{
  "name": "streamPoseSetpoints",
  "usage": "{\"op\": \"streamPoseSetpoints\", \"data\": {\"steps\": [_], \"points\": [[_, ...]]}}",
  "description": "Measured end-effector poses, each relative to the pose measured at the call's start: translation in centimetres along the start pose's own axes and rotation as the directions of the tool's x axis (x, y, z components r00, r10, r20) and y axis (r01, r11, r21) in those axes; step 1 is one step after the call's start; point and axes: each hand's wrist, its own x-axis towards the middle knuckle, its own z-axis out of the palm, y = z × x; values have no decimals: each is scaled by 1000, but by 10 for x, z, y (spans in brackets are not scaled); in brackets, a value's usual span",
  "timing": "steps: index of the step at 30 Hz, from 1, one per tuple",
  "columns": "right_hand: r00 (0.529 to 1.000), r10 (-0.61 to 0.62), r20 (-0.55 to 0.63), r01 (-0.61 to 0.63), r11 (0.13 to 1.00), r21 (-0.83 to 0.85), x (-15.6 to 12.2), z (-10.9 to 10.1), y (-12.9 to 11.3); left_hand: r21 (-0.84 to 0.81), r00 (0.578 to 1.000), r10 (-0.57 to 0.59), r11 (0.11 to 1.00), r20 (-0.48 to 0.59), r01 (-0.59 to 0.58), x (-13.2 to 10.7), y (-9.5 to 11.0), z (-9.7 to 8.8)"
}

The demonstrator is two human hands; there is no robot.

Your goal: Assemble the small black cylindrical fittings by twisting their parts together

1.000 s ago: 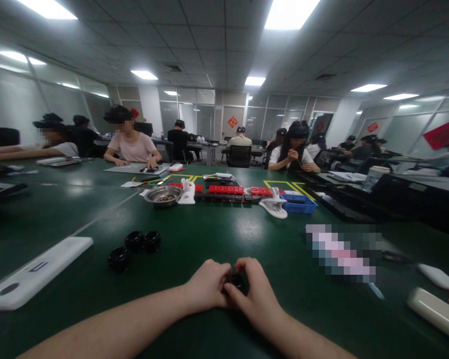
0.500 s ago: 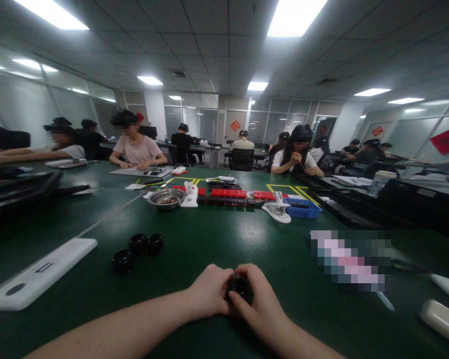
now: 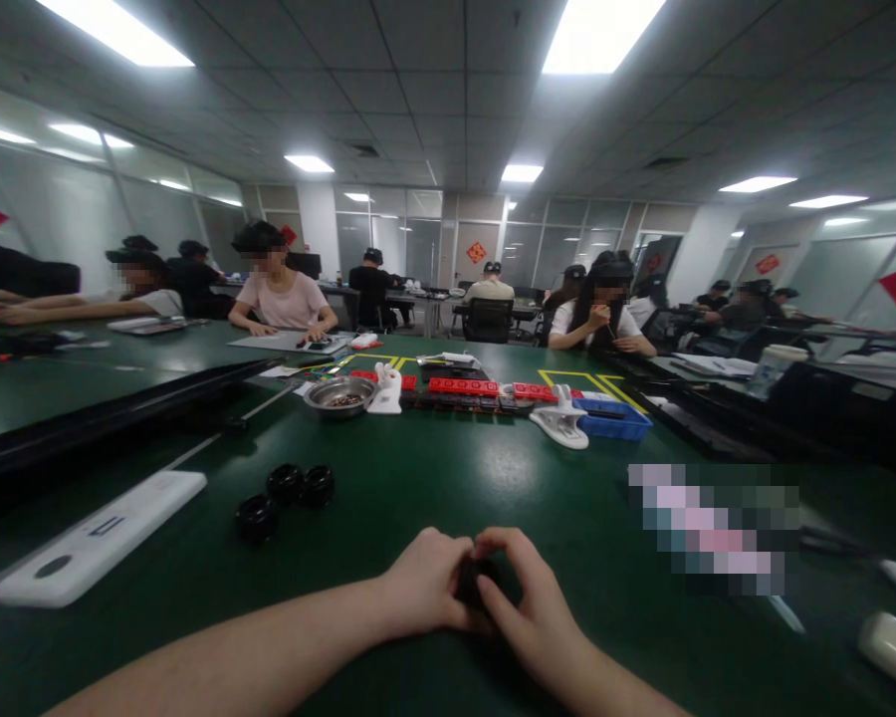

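Green is the table (image 3: 448, 468) over which everything is seen, and right at its near edge the two hands are brought together. The left hand (image 3: 424, 583) is curled in from the left and the right hand (image 3: 532, 609) from the right, fingertips touching. A small black piece (image 3: 472, 586) is pinched between them, just above the table top. Both hands are closed narrowly around it, so most of the piece is hidden and its exact shape cannot be told. To the left, well apart from the hands, three black rings (image 3: 285, 484) are lying in a loose cluster, two touching and one just beside them. Further left a flat white device (image 3: 101, 538) is laid at an angle. Behind it a long dark tray (image 3: 105, 418) is stretched along the table. In the middle distance a metal bowl (image 3: 339, 395) is set near a row of red blocks (image 3: 463, 385), with a white clip (image 3: 560, 424) and a blue bin (image 3: 613, 419) to their right. A white bar (image 3: 894, 649) is glimpsed at the far right edge. Across the table, other people are seated at work, their hands kept to their own places.
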Motion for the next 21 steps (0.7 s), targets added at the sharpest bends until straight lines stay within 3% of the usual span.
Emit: {"op": "streamPoseSetpoints", "data": {"steps": [3,10,16,21], "points": [[1000,-16,-6,16,1000,11,-1,-2,-1,-23,1000,12,1000,8,-11,0,-2,0],[990,124,-63,-131,983,-125,1,4,-4,71,999,27,997,-41,-24,0,0,0],[998,57,24,-56,998,-27,-1,-1,-7,7,1000,-10,1000,6,10,0,4,-2],[988,116,-104,-127,986,-110,0,2,-7,50,1000,1,999,-29,1,1,0,1]]}}
